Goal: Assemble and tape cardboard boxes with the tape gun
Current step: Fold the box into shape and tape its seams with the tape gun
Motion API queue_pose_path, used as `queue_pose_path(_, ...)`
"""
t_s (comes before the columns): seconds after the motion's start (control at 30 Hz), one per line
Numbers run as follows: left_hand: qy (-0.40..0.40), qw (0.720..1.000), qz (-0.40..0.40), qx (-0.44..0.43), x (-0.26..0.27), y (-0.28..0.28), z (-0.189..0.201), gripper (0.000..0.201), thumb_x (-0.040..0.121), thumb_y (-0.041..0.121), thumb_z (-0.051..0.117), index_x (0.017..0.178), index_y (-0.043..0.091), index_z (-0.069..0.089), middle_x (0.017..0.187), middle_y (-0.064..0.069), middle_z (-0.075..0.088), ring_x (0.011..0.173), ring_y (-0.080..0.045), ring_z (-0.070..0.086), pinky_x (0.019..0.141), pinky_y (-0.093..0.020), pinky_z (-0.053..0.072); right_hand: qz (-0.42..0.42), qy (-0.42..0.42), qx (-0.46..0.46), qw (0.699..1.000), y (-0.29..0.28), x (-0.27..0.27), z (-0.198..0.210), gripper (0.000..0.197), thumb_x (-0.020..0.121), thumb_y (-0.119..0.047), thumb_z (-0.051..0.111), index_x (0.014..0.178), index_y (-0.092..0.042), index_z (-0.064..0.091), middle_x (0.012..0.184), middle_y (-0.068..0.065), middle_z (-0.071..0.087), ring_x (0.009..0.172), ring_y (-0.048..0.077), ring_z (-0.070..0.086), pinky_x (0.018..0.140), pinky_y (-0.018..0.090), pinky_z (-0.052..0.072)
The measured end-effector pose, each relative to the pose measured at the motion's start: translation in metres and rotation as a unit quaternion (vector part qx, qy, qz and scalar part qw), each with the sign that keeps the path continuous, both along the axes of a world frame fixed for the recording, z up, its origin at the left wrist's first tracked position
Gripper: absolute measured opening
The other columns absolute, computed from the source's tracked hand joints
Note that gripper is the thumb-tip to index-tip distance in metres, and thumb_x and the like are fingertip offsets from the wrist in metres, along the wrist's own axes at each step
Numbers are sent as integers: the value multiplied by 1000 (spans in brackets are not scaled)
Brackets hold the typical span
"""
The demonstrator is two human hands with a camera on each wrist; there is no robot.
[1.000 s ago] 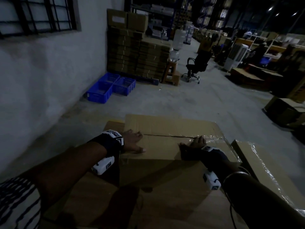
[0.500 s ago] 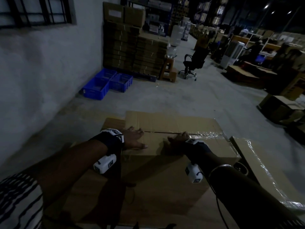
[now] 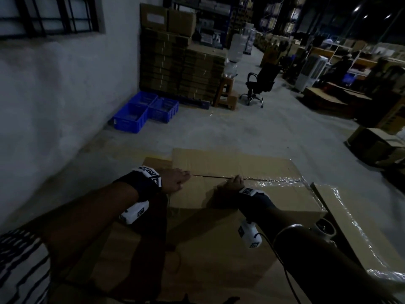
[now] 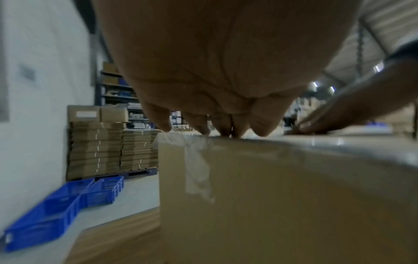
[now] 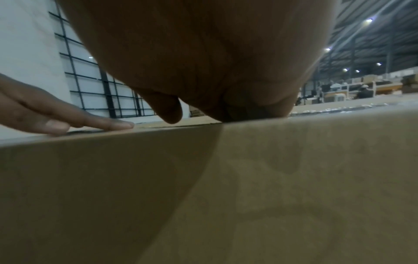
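A brown cardboard box (image 3: 221, 163) lies in front of me with its top flaps closed along a centre seam. Clear shiny tape (image 3: 278, 182) covers the right part of that seam. My left hand (image 3: 175, 181) lies flat on the left end of the seam, its fingertips (image 4: 203, 127) pressing the top edge where a tape strip (image 4: 196, 169) hangs down the box side. My right hand (image 3: 235, 183) presses flat on the seam near the middle, at the end of the taped stretch. In the right wrist view the box wall (image 5: 226, 187) fills the frame below my palm.
A second cardboard box (image 3: 355, 218) with shiny tape on its edges lies close on the right, and a dark round-ended object (image 3: 326, 227) sits in the gap between them. Blue crates (image 3: 140, 113), stacked flat cartons (image 3: 182, 69) and an office chair (image 3: 260, 84) stand farther off.
My right hand has slid left along the seam, from the right part of the box top towards the middle. My left hand has stayed at the left end.
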State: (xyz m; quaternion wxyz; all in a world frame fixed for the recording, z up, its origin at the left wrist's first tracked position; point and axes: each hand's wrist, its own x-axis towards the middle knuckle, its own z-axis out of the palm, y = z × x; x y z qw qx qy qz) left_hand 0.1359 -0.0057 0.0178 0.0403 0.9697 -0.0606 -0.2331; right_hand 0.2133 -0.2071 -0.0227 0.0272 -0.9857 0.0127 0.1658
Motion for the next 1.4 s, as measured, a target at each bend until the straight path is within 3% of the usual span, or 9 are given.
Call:
queue_pose_path(0.2,5,999,-31,41,1,1,-11,55,106,35,18,154,22,-5,162,3,-11,150,-24,-4,118,-54,10,38,14,9,999,14,-16,4,71,108,-42,27,160,-1,1,168,17,-7,156,32,-4,124,42,6)
queue_pose_path(0.33,1,999,-28,16,-1,0,-7,54,107,31,19,155,20,-2,162,1,-10,150,-23,-5,119,-41,4,103,68,40,991,34,-29,15,72,110,-41,31,159,0,-2,167,19,-9,156,33,-6,124,42,7)
queue_pose_path(0.47,-6,1000,-24,-17,-1,8,-15,53,107,31,20,155,21,-1,162,0,-7,149,-23,-5,121,-43,6,164,80,47,982,32,-20,7,80,105,-49,39,159,0,6,167,21,-6,155,38,-3,125,45,7)
queue_pose_path(0.6,-12,999,-19,-32,-2,7,-15,53,107,30,21,155,19,2,162,0,-6,150,-23,-4,120,-36,4,167,77,71,980,29,-23,13,84,105,-51,40,159,1,1,167,22,-7,155,36,-5,125,45,10)
queue_pose_path(0.9,-47,990,3,-131,-7,27,-20,56,103,37,41,154,22,21,162,8,5,149,-15,3,118,-38,12,200,66,73,975,51,-66,18,124,84,-80,50,157,0,-10,166,21,-16,154,37,-11,126,48,5)
queue_pose_path(1.03,-55,991,-1,-123,-7,34,-27,58,102,43,40,153,25,20,161,11,5,149,-14,4,118,-52,13,199,55,66,976,56,-74,16,140,72,-91,52,157,0,-12,165,22,-18,154,38,-12,125,50,2)
queue_pose_path(1.17,-58,993,-3,-106,-11,38,-32,58,102,47,34,154,29,15,161,15,3,149,-13,4,117,-55,11,224,45,60,972,54,-70,10,141,70,-95,45,157,0,-12,165,21,-19,154,37,-13,125,51,0)
queue_pose_path(1.4,-66,993,19,-98,-28,36,-38,58,104,34,38,154,27,11,162,8,3,149,-14,3,118,-52,5,305,39,52,950,34,-59,7,133,73,-94,39,159,-6,-12,166,14,-20,154,32,-15,125,50,-5)
